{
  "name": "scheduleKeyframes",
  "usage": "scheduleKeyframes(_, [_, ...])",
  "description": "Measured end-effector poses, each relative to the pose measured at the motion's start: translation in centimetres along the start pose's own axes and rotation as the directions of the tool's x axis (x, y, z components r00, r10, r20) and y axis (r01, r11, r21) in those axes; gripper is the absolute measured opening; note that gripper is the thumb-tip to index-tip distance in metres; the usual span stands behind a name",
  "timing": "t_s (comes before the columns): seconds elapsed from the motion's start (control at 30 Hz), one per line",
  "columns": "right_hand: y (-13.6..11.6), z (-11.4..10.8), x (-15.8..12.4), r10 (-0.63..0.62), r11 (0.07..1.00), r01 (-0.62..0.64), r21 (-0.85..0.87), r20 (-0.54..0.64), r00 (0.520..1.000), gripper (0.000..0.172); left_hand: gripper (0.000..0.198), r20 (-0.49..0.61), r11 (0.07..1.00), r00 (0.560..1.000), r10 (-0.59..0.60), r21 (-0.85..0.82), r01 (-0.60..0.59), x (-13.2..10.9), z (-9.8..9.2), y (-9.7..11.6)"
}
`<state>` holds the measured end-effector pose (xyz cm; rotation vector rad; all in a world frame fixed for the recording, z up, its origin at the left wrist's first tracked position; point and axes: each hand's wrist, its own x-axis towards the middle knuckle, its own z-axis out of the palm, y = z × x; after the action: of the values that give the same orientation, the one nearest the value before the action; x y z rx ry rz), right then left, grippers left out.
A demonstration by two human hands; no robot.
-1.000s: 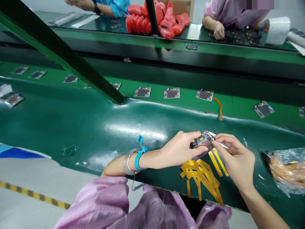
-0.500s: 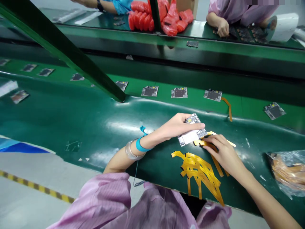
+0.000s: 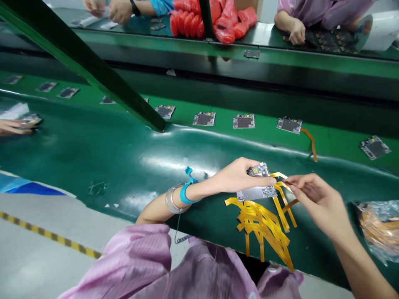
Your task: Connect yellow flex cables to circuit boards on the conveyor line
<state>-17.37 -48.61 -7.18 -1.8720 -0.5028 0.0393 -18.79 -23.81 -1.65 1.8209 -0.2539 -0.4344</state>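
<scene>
My left hand (image 3: 240,176) is closed on a circuit board (image 3: 256,192), its thumb lying across the board's face. The board is tilted, with a yellow patch near its top edge. To the right of it, my right hand (image 3: 324,201) pinches a flat orange ribbon cable (image 3: 291,205), whose dark end points towards the board. The fingers partly hide this cable, and its end looks apart from the board. A few loose yellow ribbon cables (image 3: 281,214) lie between the hands. Below the board spreads a heap of yellow ribbon cables (image 3: 260,224) on the green mat.
Beyond the mat, a green conveyor (image 3: 224,120) carries several circuit boards, one with an orange cable (image 3: 310,143) attached. A green post (image 3: 124,89) slants across the left. A plastic bag (image 3: 380,230) of cables lies at right. Co-workers' hands (image 3: 294,31) show across the line.
My right hand has lifted away from the loose cables, moving right with one pinched. My left hand has lowered the board slightly. Boards on the conveyor have shifted right. Another person's hand appears at far left.
</scene>
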Motion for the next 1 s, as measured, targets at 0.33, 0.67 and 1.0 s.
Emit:
scheduleKeyframes(0.33, [-2.5,1.4,-1.9,0.25,0.92,-0.24,0.31,0.007,0.968,0.013,0.026,0.055,0.977,0.998,-0.023,0.214,0.011,-1.0,0.8,0.5])
scheduleKeyframes(0.67, [-2.7,1.6,-1.9,0.424,0.798,-0.471,0.377,0.203,0.882,0.022,0.023,0.022,0.891,1.0,0.021,0.453,-0.029,-1.4,1.4,0.2])
scheduleKeyframes(1.0, [-2.5,2.0,-1.9,0.445,0.761,-0.498,0.415,0.224,0.867,0.019,0.024,-0.004,0.861,0.999,0.045,0.507,-0.037,-1.6,1.5,0.3])
